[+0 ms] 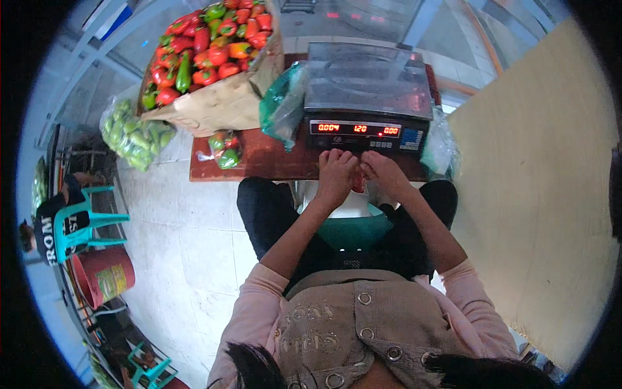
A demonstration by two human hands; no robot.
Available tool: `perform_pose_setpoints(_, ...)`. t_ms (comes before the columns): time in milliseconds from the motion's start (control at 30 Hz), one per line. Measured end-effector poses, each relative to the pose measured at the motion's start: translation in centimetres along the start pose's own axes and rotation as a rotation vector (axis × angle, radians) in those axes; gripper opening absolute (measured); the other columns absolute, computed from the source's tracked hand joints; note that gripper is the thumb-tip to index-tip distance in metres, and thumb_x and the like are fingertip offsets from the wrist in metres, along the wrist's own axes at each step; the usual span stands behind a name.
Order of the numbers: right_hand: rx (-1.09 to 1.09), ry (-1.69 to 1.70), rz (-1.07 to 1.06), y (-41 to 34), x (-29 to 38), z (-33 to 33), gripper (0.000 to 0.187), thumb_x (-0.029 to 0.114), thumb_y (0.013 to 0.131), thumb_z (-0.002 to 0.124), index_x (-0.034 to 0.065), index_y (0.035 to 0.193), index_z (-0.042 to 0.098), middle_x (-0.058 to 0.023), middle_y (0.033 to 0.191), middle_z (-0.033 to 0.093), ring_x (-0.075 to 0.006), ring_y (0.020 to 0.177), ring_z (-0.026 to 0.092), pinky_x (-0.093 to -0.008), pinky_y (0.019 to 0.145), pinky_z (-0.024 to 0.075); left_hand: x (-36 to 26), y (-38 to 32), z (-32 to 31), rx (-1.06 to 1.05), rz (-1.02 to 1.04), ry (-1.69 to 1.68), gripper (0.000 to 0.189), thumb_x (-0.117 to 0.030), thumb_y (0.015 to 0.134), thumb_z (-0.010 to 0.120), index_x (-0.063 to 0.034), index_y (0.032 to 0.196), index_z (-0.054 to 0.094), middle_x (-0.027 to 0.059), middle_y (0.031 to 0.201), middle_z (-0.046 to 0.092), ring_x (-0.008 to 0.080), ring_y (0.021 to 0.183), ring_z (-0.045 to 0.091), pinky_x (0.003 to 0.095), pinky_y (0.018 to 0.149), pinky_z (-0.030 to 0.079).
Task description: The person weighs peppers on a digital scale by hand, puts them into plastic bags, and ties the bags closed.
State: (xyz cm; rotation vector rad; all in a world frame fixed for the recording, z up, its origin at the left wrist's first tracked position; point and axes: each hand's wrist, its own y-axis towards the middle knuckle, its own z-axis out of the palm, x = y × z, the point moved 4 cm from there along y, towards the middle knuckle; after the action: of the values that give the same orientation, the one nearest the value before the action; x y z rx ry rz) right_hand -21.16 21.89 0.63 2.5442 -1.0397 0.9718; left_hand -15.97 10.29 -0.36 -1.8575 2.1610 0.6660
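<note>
Both hands meet at the red table's near edge, just below a digital scale (369, 97) with a bare metal pan and lit red digits. My left hand (336, 172) and my right hand (384, 172) pinch a small clear plastic bag (359, 182) with something red inside, which hangs between them. What the bag holds is mostly hidden by the fingers. Left of the scale lie a green and clear plastic bag (284, 104) and a small tied bag of red and green peppers (226, 150). Behind these stands a large paper sack (218, 104) full of red and green peppers.
A bag of green vegetables (133, 133) is left of the sack. Clear plastic bags (440, 146) hang at the scale's right, beside a wooden panel (534, 170). Under the hands is a green tub (354, 231). At far left, a person sits on a teal chair (73, 223) near a red bucket (104, 277).
</note>
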Motion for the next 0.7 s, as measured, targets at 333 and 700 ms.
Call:
perform_pose_setpoints(333,0.078,1.051,0.214,0.9,6.0,4.5,0.02,0.019,0.087,0.05,0.0012,0.078,0.052,-0.0017,0.063,0.044,-0.0065,0.051,0.043,-0.0237,0.045,0.0357,3.5,-5.3,-4.5,-0.165,-0.025,-0.174,0.019,-0.013,0.075,0.053,-0.0059,0.093,0.053,0.0089,0.098,0.052,0.028,0.098,0.045,0.0393,0.085,0.034)
perform_pose_setpoints(700,0.172,0.514,-0.137,9.1,10.3,7.3,0.075,0.03,0.059,0.078,0.0029,0.12,0.044,-0.0146,0.109,0.052,-0.0231,0.103,0.051,-0.0321,0.089,0.0397,11.1,-5.8,-9.8,-0.342,-0.2,-0.613,0.017,-0.008,0.082,0.048,-0.0032,0.097,0.054,0.0122,0.094,0.052,0.0285,0.092,0.049,0.0363,0.084,0.036)
